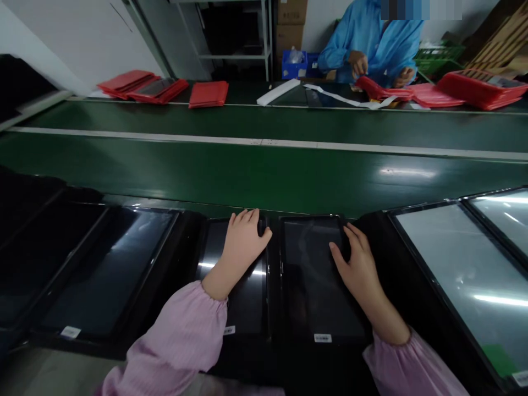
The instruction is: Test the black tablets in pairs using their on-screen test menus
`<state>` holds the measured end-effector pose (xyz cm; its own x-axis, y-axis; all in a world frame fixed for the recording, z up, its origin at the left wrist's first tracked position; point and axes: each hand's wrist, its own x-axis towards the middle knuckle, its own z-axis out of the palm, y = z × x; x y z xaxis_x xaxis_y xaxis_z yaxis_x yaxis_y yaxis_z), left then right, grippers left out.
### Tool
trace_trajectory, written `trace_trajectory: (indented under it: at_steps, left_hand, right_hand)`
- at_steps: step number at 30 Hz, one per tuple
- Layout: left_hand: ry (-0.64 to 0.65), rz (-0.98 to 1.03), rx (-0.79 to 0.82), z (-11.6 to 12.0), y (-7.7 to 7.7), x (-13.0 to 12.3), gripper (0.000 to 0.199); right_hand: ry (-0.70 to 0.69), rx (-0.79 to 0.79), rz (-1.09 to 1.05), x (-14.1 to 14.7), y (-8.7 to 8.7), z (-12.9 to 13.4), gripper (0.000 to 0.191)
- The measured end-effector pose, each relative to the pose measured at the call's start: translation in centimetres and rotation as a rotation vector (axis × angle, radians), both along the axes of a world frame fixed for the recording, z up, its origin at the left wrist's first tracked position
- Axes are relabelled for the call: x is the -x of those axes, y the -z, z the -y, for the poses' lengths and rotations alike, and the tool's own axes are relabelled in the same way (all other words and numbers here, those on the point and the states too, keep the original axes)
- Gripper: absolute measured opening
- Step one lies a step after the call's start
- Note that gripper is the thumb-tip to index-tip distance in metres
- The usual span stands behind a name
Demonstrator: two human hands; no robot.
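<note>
Two dark flat screens lie side by side on a black surface in front of me. My left hand rests on the upper part of the left screen, fingers apart and pointing away from me. The right screen has a small white label at its near edge. At its upper right side is my right hand, thumb over the screen and the other fingers at its edge. That hand is spread too, and neither hand is closed around anything.
More dark screens lie at left, and pale ones at right. Beyond runs a green conveyor with a white divider. Red pouches sit along its far side, where a person in blue handles red pouches.
</note>
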<state>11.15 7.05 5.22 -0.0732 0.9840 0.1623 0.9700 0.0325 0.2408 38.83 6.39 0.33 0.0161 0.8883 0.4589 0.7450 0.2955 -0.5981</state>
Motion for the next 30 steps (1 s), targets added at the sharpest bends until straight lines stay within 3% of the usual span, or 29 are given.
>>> trace_trajectory:
  at_steps: [4, 8, 12, 14, 18, 19, 22, 24, 30]
  left_hand:
    - [-0.007, -0.001, -0.082, 0.1, 0.6, 0.0, 0.056]
    - [-0.039, 0.018, -0.033, -0.5, 0.0, -1.0, 0.050]
    - [-0.004, 0.229, -0.027, 0.9, -0.8, 1.1, 0.057]
    - [-0.042, 0.389, -0.066, 4.0, -0.4, 3.5, 0.066]
    - [-0.490, 0.629, -0.129, 13.8, 2.6, 7.9, 0.064]
    - [-0.550, 0.696, -0.141, 16.1, 3.5, 8.4, 0.062]
    - [-0.542, 0.983, -0.131, 20.5, 5.4, 8.4, 0.070]
    - [-0.532, 1.113, -0.131, 20.8, 6.0, 8.0, 0.080]
    - [-0.484, 1.135, -0.120, 16.8, 5.6, 8.3, 0.102]
  right_hand:
    - [0.002, -0.009, -0.015, -0.5, 0.1, 0.5, 0.061]
    - [-0.014, 0.022, -0.026, -0.8, -0.4, 0.3, 0.061]
    - [-0.008, 0.066, -0.077, -1.1, -0.4, 0.8, 0.062]
    - [0.012, 0.095, -0.117, -1.7, 0.0, 2.1, 0.062]
    - [0.069, 0.198, -0.212, -3.4, 1.3, 5.5, 0.054]
    - [0.075, 0.214, -0.223, -3.7, 1.6, 6.2, 0.052]
    - [0.069, 0.208, -0.216, -4.4, 1.8, 6.9, 0.051]
    - [0.051, 0.198, -0.200, -4.5, 1.6, 6.5, 0.050]
    - [0.013, 0.224, -0.198, -4.5, 1.4, 5.3, 0.058]
